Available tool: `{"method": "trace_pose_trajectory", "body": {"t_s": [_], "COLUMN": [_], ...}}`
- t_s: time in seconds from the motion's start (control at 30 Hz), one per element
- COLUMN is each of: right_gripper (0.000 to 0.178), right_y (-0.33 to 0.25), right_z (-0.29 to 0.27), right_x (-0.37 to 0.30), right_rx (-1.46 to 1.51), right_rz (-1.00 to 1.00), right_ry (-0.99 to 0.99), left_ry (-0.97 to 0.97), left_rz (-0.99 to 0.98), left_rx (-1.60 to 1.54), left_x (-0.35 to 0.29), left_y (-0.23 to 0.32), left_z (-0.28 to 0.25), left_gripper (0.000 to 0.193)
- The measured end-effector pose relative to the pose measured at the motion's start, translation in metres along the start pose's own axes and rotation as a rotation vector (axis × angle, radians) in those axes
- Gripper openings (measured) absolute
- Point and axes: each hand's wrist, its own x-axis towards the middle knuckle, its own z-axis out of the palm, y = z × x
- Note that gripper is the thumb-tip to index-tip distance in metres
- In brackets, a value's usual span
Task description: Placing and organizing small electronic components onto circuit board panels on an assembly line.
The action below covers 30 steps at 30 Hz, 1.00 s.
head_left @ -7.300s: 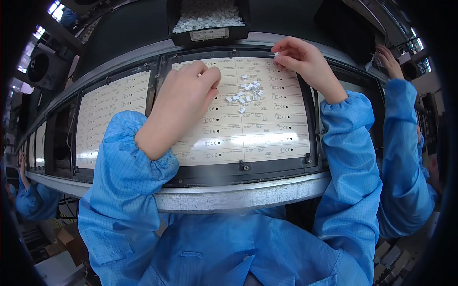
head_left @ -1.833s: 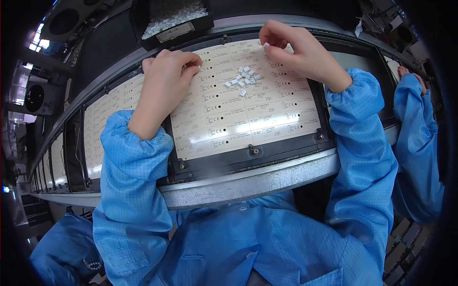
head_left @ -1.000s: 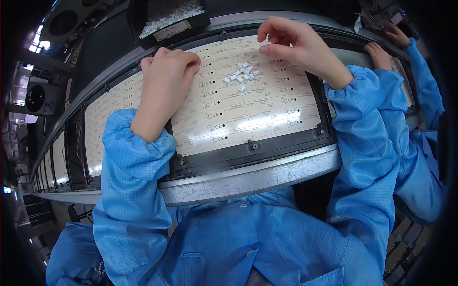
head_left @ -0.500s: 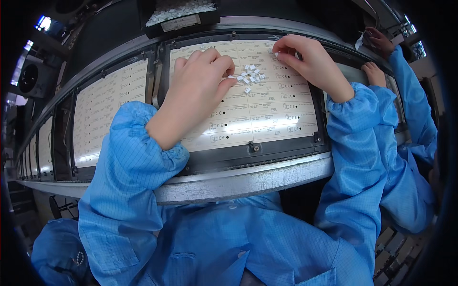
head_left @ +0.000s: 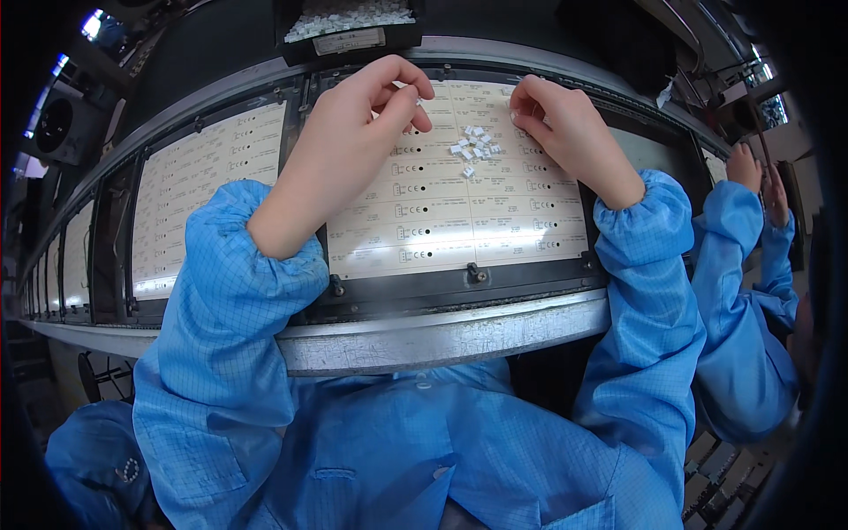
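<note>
A cream-white printed panel (head_left: 362,250) in a black frame lies in front of me. Small white connector-like pieces (head_left: 474,148) are heaped loosely on it, right of its middle. Over the panel's far left part, my left hand (head_left: 367,110) is closed in a pinch, with a bit of white showing at its thumb and fingertips. My right hand (head_left: 570,132) hovers by the far right part, thumb and forefinger pinched around another small white piece (head_left: 514,115). Both hands are apart from the heap.
Beyond the panel stands a black bin (head_left: 406,35) full of white pieces. A second framed panel (head_left: 203,194) lies to the left. A metal rail (head_left: 442,346) runs along the near edge. On the right, a co-worker in blue sleeves (head_left: 733,221) raises both hands.
My left hand has moved away from the heap, up and leftward, with a white piece. My right hand stays near its spot, still pinching. The co-worker's hands have come together.
</note>
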Motion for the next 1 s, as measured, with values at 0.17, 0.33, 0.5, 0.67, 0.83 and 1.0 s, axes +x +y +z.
{"method": "trace_pose_trajectory", "body": {"t_s": [0.17,0.33,0.5,0.67,0.83,1.0], "right_gripper": [0.01,0.015,0.016,0.012,0.013,0.014], "right_y": [0.003,-0.019,-0.023,-0.026,-0.015,-0.011], "right_z": [-0.003,0.001,0.004,0.007,-0.003,0.009], "right_x": [0.0,0.0,-0.002,-0.004,-0.002,-0.004], "right_rx": [0.019,0.313,0.34,0.398,0.367,0.385], "right_rz": [-0.056,-0.051,0.014,0.004,0.024,-0.104], "right_ry": [0.01,-0.102,-0.121,-0.124,-0.108,-0.12], "left_ry": [0.051,0.128,0.137,0.041,0.014,0.063], "left_rz": [0.02,0.289,0.394,0.277,0.073,0.334], "left_rx": [0.053,0.702,0.764,0.633,0.557,0.792], "left_x": [-0.006,-0.003,-0.001,-0.004,-0.005,-0.004], "left_y": [0.007,-0.009,-0.007,-0.005,0.001,-0.007], "left_z": [-0.004,-0.019,-0.029,-0.023,-0.022,-0.025], "left_gripper": [0.016,0.015,0.015,0.016,0.013,0.011]}}
